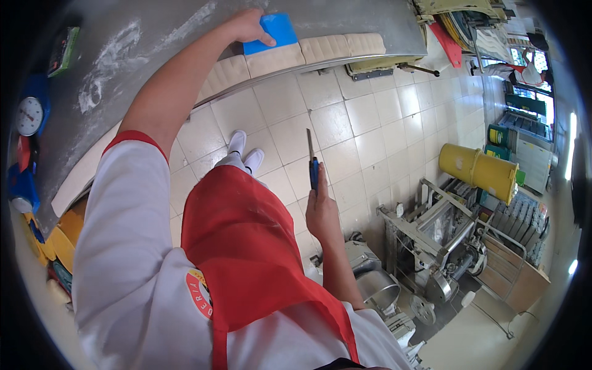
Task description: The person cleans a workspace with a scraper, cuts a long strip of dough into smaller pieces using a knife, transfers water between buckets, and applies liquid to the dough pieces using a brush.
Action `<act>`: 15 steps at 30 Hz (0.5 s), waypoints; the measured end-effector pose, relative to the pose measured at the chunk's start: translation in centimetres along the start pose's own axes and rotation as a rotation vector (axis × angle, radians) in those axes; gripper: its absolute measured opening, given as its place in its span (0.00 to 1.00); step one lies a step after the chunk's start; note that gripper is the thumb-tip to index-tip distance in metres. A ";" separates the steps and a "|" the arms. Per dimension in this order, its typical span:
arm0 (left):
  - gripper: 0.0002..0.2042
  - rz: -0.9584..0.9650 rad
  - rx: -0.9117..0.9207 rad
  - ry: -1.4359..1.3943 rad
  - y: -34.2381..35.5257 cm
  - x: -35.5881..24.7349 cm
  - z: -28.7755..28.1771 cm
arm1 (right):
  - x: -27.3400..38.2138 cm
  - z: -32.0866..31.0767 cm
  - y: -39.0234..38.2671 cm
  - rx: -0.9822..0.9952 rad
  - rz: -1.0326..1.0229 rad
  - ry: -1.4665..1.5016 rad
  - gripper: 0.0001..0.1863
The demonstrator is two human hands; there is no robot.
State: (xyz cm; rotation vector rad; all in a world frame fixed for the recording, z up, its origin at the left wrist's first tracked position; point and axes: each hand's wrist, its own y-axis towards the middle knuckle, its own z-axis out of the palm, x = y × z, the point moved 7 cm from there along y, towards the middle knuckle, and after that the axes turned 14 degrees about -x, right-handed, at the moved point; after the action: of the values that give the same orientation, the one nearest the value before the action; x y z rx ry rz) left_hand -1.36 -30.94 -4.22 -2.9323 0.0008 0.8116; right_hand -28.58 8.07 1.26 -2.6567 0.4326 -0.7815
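Note:
A long strip of pale dough (325, 49) lies along the near edge of the grey worktable (357, 17), with crosswise lines marked across it. My left hand (250, 28) is closed on a flat blue dough scraper (280, 31), which rests against the strip at the table's edge. Lower down, over the tiled floor, my right hand (322, 213) grips a utility knife (314, 176) by its blue and dark handle. Its narrow blade points up, away from me, and is apart from the dough.
White flour is smeared over the tabletop. A dial scale (29, 116) stands at the far left. To my right are metal machinery (431, 234), a steel bowl (377, 288) and a yellow barrel (478, 165). Another person (529, 74) is in the distance at upper right.

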 end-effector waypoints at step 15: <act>0.28 -0.081 0.349 -0.472 -7.6 8.7 -5.5 | -3.8 2.6 -5.3 -0.005 0.111 0.061 0.39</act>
State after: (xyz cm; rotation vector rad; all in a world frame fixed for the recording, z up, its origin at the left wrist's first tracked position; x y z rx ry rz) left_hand 9.08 -23.72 -3.27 -2.3472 -0.0105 1.3156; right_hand -29.17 14.90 -0.44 -2.5936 0.5931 -0.8297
